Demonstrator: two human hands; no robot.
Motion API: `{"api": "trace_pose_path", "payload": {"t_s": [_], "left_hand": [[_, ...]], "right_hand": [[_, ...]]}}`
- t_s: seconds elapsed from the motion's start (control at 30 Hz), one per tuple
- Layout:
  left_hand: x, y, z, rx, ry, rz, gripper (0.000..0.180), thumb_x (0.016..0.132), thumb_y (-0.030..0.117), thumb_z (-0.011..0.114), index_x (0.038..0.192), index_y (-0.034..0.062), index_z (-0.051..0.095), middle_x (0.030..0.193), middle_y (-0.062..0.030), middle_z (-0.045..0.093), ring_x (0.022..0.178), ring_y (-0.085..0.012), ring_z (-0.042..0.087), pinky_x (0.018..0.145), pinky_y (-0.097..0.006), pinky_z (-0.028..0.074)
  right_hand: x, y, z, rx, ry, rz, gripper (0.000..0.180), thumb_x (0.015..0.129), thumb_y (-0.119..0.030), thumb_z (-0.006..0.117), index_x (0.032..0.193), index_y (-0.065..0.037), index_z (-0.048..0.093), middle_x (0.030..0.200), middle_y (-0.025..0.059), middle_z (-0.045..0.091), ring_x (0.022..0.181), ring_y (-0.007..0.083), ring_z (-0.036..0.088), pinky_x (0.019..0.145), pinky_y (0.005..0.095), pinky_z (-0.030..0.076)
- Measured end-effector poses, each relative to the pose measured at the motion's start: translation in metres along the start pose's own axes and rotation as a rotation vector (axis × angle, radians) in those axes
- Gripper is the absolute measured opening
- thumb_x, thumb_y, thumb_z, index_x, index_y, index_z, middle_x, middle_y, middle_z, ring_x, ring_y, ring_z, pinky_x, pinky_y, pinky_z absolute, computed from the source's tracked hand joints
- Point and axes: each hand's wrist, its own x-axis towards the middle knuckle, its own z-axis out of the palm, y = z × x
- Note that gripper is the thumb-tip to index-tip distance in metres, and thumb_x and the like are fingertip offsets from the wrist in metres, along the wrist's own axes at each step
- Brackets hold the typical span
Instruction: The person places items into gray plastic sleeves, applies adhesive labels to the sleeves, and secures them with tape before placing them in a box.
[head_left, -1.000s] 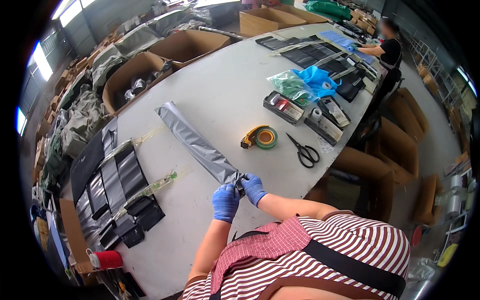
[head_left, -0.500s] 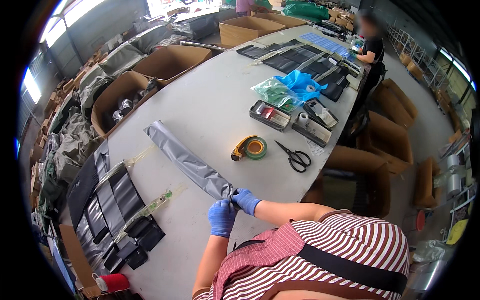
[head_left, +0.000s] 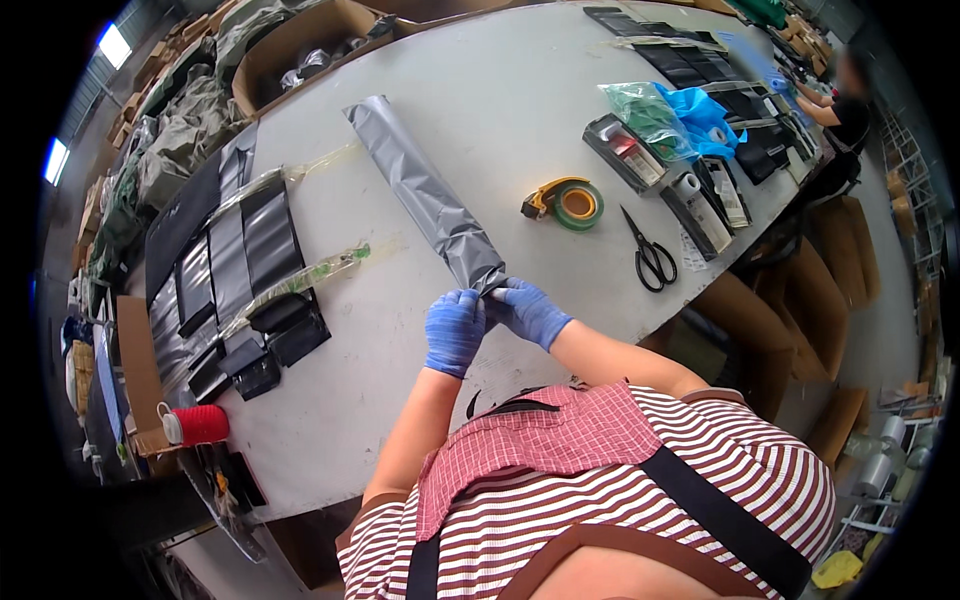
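Observation:
A long folded strip of grey plastic sheeting [head_left: 425,190] lies slantwise on the white table, its near end gathered between my two blue-gloved hands. My left hand [head_left: 456,330] pinches the bunched end from the left. From the right, my right hand [head_left: 530,310] closes on the same end, its fingertips partly hidden by the folds. Beyond my right hand lie a yellow tape dispenser with a green roll [head_left: 568,204] and black-handled scissors [head_left: 650,250].
Left of my hands lie taped black and grey sheets [head_left: 240,250] and a red spool of cord [head_left: 198,425]. Small open boxes [head_left: 625,152] and a blue plastic bag [head_left: 700,118] sit at the right. A co-worker [head_left: 848,115] stands at the table's far right edge.
My view has tilted down and shifted, so the table's things appear displaced. Both hands stay at the grey sheeting's near end, with the fingers slightly rearranged.

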Motion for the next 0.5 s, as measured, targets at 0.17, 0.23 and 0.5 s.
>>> {"api": "trace_pose_path", "payload": {"t_s": [0.17, 0.23, 0.5], "left_hand": [[-0.001, 0.016, 0.01, -0.005, -0.045, 0.066, 0.011, 0.083, 0.019, 0.064, 0.088, 0.0092, 0.063, 0.08, -0.012, 0.061, 0.074, -0.033, 0.06, 0.068, -0.045, 0.048], [-0.001, 0.014, 0.009, -0.01, -0.113, 0.046, 0.011, 0.084, 0.019, 0.065, 0.088, 0.0085, 0.064, 0.08, -0.0128, 0.062, 0.075, -0.0336, 0.06, 0.068, -0.045, 0.049], [-0.007, -0.013, 0.023, -0.701, -0.139, -0.853, 0.028, 0.09, 0.03, 0.064, 0.098, 0.0025, 0.067, 0.085, -0.0095, 0.069, 0.076, -0.0192, 0.065, 0.064, -0.033, 0.05]], "right_hand": [[0.005, -0.016, -0.01, -0.333, 0.155, 0.022, 0.015, 0.088, -0.004, 0.055, 0.1, -0.005, 0.064, 0.087, 0.0061, 0.065, 0.079, 0.0173, 0.064, 0.073, 0.0319, 0.054], [0.01, -0.012, -0.021, -0.335, 0.002, -0.034, 0.014, 0.086, -0.01, 0.059, 0.096, -0.003, 0.064, 0.084, 0.0081, 0.066, 0.079, 0.0202, 0.065, 0.074, 0.033, 0.052], [-0.021, -0.064, -0.034, -1.693, 0.272, -0.563, 0.034, 0.079, -0.026, 0.07, 0.104, -0.003, 0.065, 0.099, 0.0205, 0.068, 0.091, 0.0386, 0.065, 0.083, 0.0451, 0.051]]}}
